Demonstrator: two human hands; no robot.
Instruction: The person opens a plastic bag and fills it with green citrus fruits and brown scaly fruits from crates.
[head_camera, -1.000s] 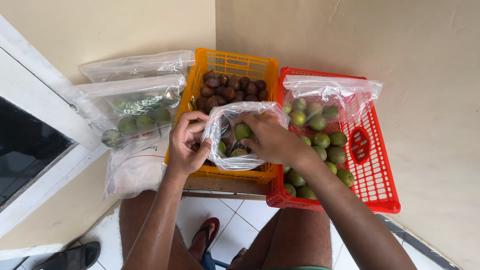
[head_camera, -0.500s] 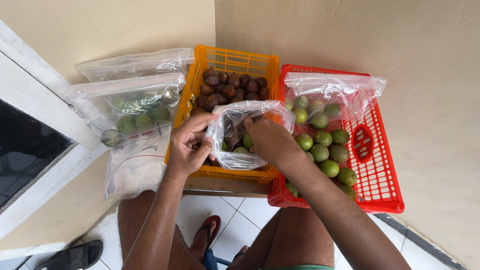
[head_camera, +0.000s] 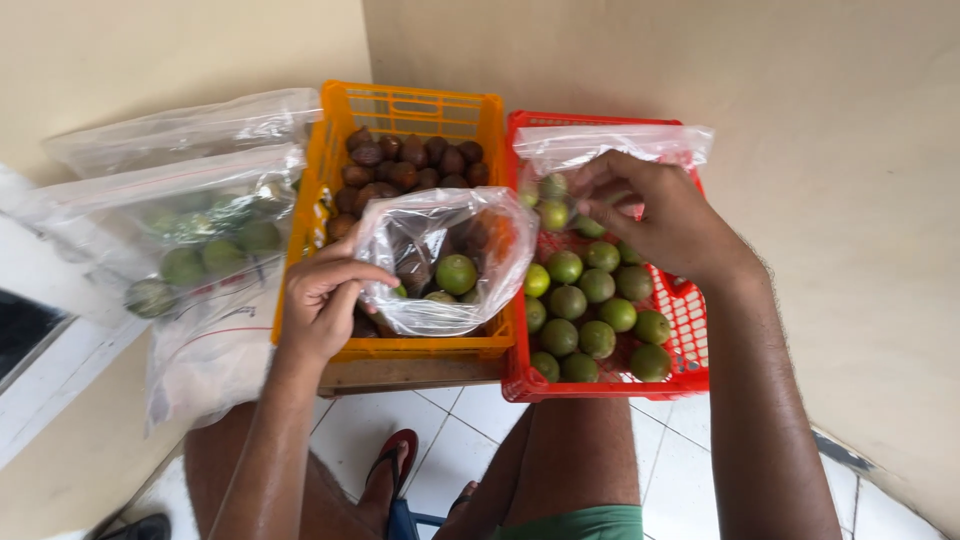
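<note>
Head view: a clear plastic bag (head_camera: 445, 262) is held open over the orange crate (head_camera: 400, 110) by the left hand (head_camera: 322, 300), whose fingers (head_camera: 345, 275) are curled tight on the bag's near rim, so that the mouth gapes toward the red crate. A few green limes and some dark fruit are seen inside the bag, just past the left fingertips. The right hand (head_camera: 655, 215) is reached into the red crate (head_camera: 690, 350), its fingers (head_camera: 600, 190) drawn narrow about one green lime (head_camera: 590, 227); whether the lime is fully gripped cannot be told, since it is partly hidden under the fingertips. More green limes (head_camera: 590, 315) lie below and to the near side of those fingers, and another clear bag (head_camera: 610, 145) is draped over the far rim of the crate, just beyond the knuckles. Dark brown fruit (head_camera: 405, 165) fills the orange crate beyond the left fingers. Well left of the left hand, filled clear bags of limes (head_camera: 190, 250) are stacked against the wall.

Compared with half a second earlier, the right hand has been moved out of the held bag and across to the red crate, while the left grip on the rim is unchanged.
</note>
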